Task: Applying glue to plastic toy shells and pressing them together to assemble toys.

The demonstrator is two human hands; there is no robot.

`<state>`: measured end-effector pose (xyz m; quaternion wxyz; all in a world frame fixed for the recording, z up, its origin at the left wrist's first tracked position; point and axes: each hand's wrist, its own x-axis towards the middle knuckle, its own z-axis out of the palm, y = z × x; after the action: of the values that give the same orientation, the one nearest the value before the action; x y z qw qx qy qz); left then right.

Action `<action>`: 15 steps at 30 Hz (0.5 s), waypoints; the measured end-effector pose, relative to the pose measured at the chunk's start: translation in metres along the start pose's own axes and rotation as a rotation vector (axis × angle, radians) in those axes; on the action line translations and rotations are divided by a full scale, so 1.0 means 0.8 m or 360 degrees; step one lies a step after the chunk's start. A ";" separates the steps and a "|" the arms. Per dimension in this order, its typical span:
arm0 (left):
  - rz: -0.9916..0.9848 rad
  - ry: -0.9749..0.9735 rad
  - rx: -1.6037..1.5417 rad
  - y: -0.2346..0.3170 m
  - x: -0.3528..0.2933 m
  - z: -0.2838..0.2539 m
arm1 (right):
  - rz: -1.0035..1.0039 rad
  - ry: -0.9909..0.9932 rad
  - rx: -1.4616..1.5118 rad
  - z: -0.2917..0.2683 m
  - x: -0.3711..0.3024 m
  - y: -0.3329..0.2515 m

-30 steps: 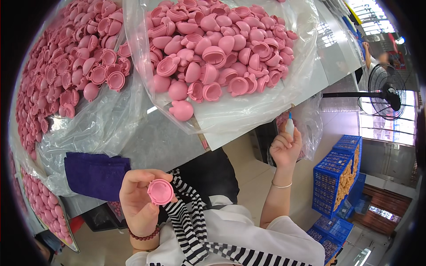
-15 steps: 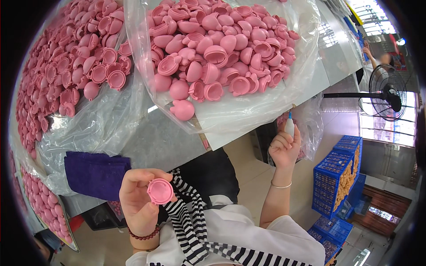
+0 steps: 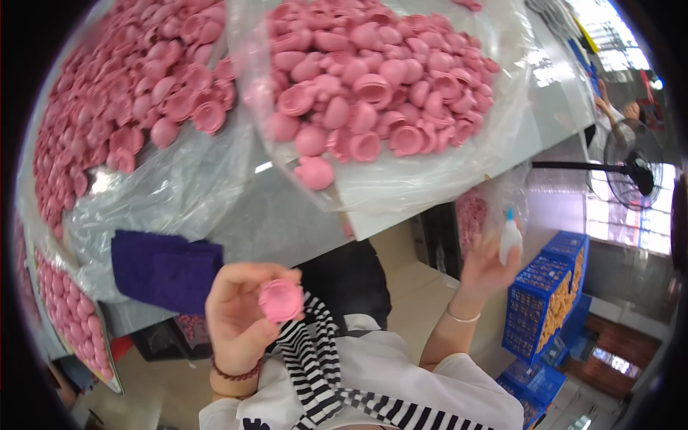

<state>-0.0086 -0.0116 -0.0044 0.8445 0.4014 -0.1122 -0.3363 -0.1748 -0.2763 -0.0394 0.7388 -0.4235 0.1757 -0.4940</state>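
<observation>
Pinched in the fingers of my left hand [image 3: 240, 308] is a pink plastic half-shell [image 3: 281, 300], its hollow ringed side turned up toward me. My right hand [image 3: 489, 266] is raised out to the right, past the table's edge, gripping a small white squeeze bottle [image 3: 510, 240] with a blue tip that points up. The two hands are well apart. Beyond them on the table lies a heap of similar pink half-shells [image 3: 373, 89] on clear plastic sheeting. A second, larger pile of pink shells [image 3: 129, 93] spreads at the far left.
A folded purple cloth [image 3: 166, 271] lies at the table's near left. Pink rounded pieces fill a tray [image 3: 113, 367] at the left edge. Blue crates [image 3: 527, 315] with tan pieces stand on the right, below a black fan [image 3: 634, 168]. Another person's arm [image 3: 608, 107] shows far right.
My right hand has swung outward to the right and slightly down with the squeeze bottle. My left hand still holds the half-shell, shifted a little right. The whole view has shifted slightly.
</observation>
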 end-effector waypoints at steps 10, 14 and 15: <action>0.0390 -0.0022 0.0262 0.001 -0.009 0.000 | 0.0441 -0.0972 0.0358 0.171 -0.041 0.058; 0.0599 0.0075 0.0459 0.012 -0.011 -0.002 | -0.0350 -0.1217 -0.0292 0.192 -0.033 0.063; 0.0626 0.0054 0.0486 0.014 -0.012 -0.003 | -0.0341 -0.1227 -0.0280 0.198 -0.036 0.059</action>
<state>-0.0093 0.0013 0.0029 0.8251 0.5004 -0.2233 -0.1379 -0.0528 -0.1718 0.0100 0.6558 -0.6550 -0.1177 -0.3564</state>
